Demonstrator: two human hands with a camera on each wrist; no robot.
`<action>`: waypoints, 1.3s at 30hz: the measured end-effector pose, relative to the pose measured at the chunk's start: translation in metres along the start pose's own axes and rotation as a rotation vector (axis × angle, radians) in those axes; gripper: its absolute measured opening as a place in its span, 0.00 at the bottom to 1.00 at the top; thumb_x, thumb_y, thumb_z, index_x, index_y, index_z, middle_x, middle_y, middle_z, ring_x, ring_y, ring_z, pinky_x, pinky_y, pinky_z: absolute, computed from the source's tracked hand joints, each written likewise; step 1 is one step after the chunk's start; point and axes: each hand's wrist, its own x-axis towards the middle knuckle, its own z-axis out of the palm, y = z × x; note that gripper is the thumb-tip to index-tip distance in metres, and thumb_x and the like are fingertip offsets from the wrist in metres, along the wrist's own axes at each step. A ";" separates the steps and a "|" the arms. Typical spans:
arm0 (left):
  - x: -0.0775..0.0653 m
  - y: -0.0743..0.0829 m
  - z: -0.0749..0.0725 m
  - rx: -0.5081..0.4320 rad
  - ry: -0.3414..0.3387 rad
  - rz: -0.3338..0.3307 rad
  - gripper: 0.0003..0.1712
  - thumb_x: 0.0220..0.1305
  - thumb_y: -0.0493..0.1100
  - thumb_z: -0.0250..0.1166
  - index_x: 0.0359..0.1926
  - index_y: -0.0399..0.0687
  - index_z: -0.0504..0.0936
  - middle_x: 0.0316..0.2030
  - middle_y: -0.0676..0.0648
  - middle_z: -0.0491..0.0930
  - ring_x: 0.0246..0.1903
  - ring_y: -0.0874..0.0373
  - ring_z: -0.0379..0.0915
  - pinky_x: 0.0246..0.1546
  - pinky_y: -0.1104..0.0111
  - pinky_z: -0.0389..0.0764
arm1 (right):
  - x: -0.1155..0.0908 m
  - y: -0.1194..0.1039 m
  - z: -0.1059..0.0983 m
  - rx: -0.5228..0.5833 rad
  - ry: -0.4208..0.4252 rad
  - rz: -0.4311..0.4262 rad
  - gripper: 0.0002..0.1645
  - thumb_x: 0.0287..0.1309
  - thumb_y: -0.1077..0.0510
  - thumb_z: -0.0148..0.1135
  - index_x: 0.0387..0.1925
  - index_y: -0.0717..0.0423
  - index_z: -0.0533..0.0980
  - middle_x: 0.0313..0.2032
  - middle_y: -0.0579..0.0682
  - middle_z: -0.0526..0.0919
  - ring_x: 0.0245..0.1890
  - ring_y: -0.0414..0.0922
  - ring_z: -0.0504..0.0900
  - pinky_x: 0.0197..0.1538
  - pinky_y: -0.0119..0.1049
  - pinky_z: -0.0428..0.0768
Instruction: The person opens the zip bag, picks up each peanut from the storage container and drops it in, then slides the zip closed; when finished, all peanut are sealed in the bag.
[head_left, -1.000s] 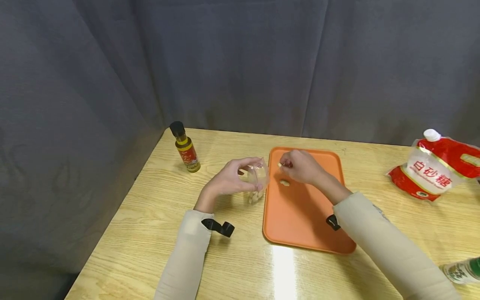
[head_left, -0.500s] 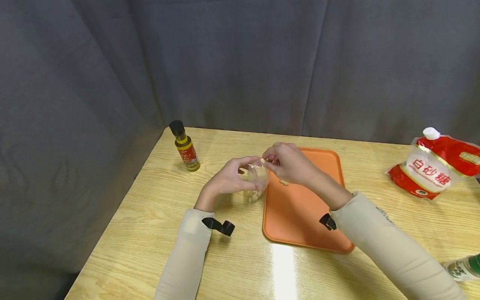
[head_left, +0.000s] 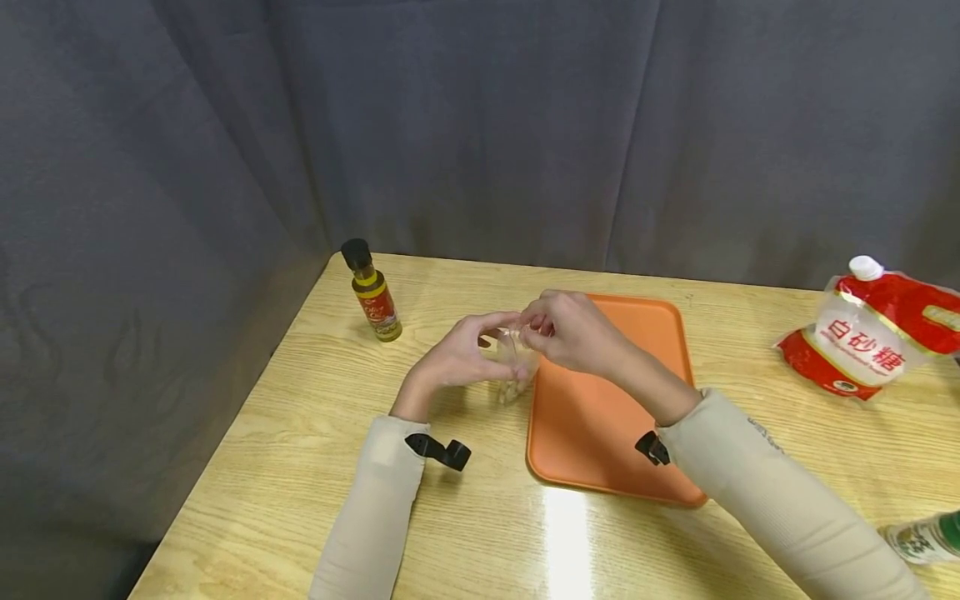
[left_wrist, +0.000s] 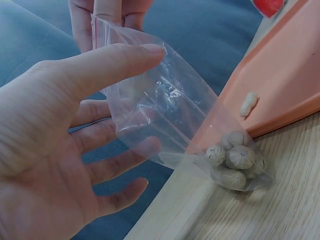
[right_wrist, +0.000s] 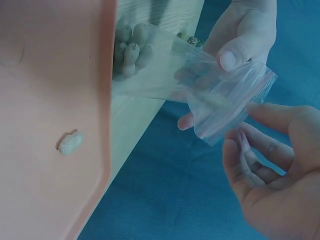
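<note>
My left hand grips a clear zip bag between thumb and fingers near its mouth, left of the orange tray. Several peanuts in their shells lie in the bag's bottom corner, down by the table. At the bag's zip edge is my right hand, its thumb and fingertips apart and right at the plastic. A pale peanut shows through the bag just inside the mouth. One more peanut lies on the tray; in the head view my right hand hides it.
An olive oil bottle stands at the back left of the wooden table. To the right are a red and white sugar pouch and a green-capped container. A dark curtain hangs behind the table.
My right hand has moved left from over the tray to the bag's mouth, carrying a peanut, and its fingers have let go of it. My left hand has stayed in place with the bag.
</note>
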 end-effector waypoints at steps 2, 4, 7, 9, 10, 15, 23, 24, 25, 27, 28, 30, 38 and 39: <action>0.000 0.000 0.000 0.001 0.001 -0.002 0.45 0.51 0.47 0.78 0.69 0.46 0.71 0.62 0.51 0.74 0.53 0.56 0.72 0.52 0.56 0.76 | 0.000 -0.001 0.000 0.013 0.003 0.002 0.07 0.57 0.65 0.68 0.38 0.64 0.85 0.30 0.51 0.82 0.30 0.47 0.81 0.33 0.39 0.80; 0.000 0.000 0.000 -0.002 -0.001 0.000 0.44 0.51 0.46 0.78 0.69 0.46 0.71 0.62 0.51 0.74 0.53 0.55 0.72 0.53 0.55 0.76 | 0.000 -0.001 0.000 0.019 0.001 0.006 0.07 0.57 0.64 0.68 0.38 0.62 0.86 0.29 0.49 0.82 0.30 0.46 0.81 0.33 0.39 0.79; 0.000 0.000 0.000 -0.006 -0.005 0.013 0.44 0.52 0.46 0.78 0.69 0.45 0.71 0.61 0.50 0.75 0.52 0.55 0.73 0.55 0.52 0.75 | -0.001 0.000 0.000 0.026 0.005 0.015 0.07 0.60 0.61 0.68 0.38 0.60 0.86 0.29 0.48 0.82 0.29 0.45 0.79 0.32 0.39 0.78; -0.001 0.000 -0.001 -0.004 -0.005 0.020 0.44 0.52 0.46 0.78 0.69 0.45 0.71 0.61 0.50 0.75 0.52 0.55 0.73 0.55 0.52 0.75 | -0.002 0.003 0.000 0.037 0.013 0.038 0.07 0.62 0.61 0.66 0.39 0.60 0.85 0.29 0.48 0.82 0.27 0.45 0.79 0.31 0.39 0.77; -0.001 0.000 -0.001 -0.003 -0.003 0.021 0.44 0.52 0.46 0.78 0.69 0.45 0.71 0.60 0.50 0.75 0.52 0.55 0.73 0.54 0.53 0.75 | -0.003 0.005 -0.001 0.041 0.021 0.056 0.07 0.63 0.61 0.64 0.38 0.60 0.85 0.29 0.48 0.82 0.26 0.44 0.78 0.30 0.39 0.77; 0.000 0.000 -0.001 0.008 0.004 0.023 0.44 0.51 0.44 0.77 0.70 0.46 0.71 0.59 0.50 0.76 0.52 0.55 0.73 0.50 0.59 0.78 | -0.009 0.027 0.000 0.011 0.030 0.168 0.08 0.66 0.62 0.58 0.38 0.62 0.82 0.30 0.51 0.82 0.24 0.45 0.77 0.31 0.42 0.76; -0.001 -0.001 -0.001 0.015 0.006 0.010 0.45 0.50 0.44 0.78 0.70 0.47 0.71 0.59 0.51 0.76 0.52 0.54 0.73 0.50 0.59 0.77 | -0.021 0.067 0.024 -0.149 -0.153 0.237 0.13 0.56 0.60 0.69 0.41 0.64 0.82 0.32 0.53 0.84 0.32 0.49 0.81 0.39 0.47 0.79; -0.001 -0.001 -0.001 0.014 0.005 0.007 0.45 0.51 0.44 0.78 0.70 0.48 0.71 0.59 0.51 0.76 0.52 0.54 0.73 0.50 0.60 0.77 | -0.022 0.070 0.027 -0.152 -0.164 0.235 0.13 0.56 0.60 0.70 0.41 0.64 0.82 0.31 0.52 0.84 0.31 0.48 0.81 0.39 0.47 0.79; -0.001 -0.001 -0.001 0.015 0.006 0.003 0.45 0.51 0.44 0.78 0.70 0.48 0.71 0.59 0.51 0.76 0.52 0.54 0.73 0.50 0.60 0.78 | -0.023 0.073 0.029 -0.154 -0.168 0.233 0.12 0.55 0.61 0.70 0.40 0.63 0.83 0.30 0.51 0.84 0.31 0.48 0.81 0.38 0.46 0.79; -0.001 -0.001 -0.001 0.019 0.009 0.001 0.45 0.50 0.44 0.78 0.70 0.48 0.71 0.59 0.51 0.76 0.52 0.54 0.73 0.48 0.61 0.78 | -0.024 0.077 0.033 -0.145 -0.168 0.221 0.09 0.54 0.62 0.70 0.38 0.62 0.83 0.27 0.49 0.83 0.29 0.46 0.79 0.37 0.45 0.79; -0.001 -0.002 -0.001 0.019 0.011 0.001 0.45 0.50 0.44 0.78 0.70 0.48 0.71 0.59 0.51 0.76 0.52 0.54 0.73 0.48 0.61 0.78 | -0.025 0.079 0.035 -0.138 -0.162 0.216 0.08 0.53 0.63 0.70 0.37 0.61 0.84 0.27 0.48 0.83 0.28 0.46 0.78 0.37 0.45 0.78; -0.001 -0.002 0.000 0.018 0.014 0.000 0.45 0.50 0.44 0.78 0.70 0.48 0.71 0.59 0.51 0.76 0.52 0.54 0.73 0.48 0.61 0.78 | -0.026 0.082 0.037 -0.126 -0.152 0.203 0.06 0.53 0.65 0.69 0.35 0.61 0.84 0.26 0.47 0.82 0.28 0.45 0.77 0.37 0.45 0.78; 0.000 -0.002 0.000 0.011 0.015 0.002 0.44 0.51 0.42 0.77 0.70 0.48 0.71 0.58 0.52 0.76 0.51 0.55 0.73 0.47 0.63 0.79 | -0.028 0.088 0.042 -0.098 -0.128 0.185 0.06 0.51 0.69 0.67 0.32 0.61 0.85 0.27 0.49 0.84 0.30 0.45 0.81 0.38 0.47 0.80; 0.000 -0.002 0.001 0.011 0.015 0.003 0.44 0.51 0.42 0.77 0.70 0.48 0.71 0.58 0.52 0.76 0.51 0.55 0.73 0.47 0.63 0.79 | -0.028 0.089 0.042 -0.098 -0.127 0.186 0.06 0.51 0.69 0.67 0.32 0.61 0.85 0.27 0.48 0.84 0.29 0.45 0.81 0.38 0.47 0.79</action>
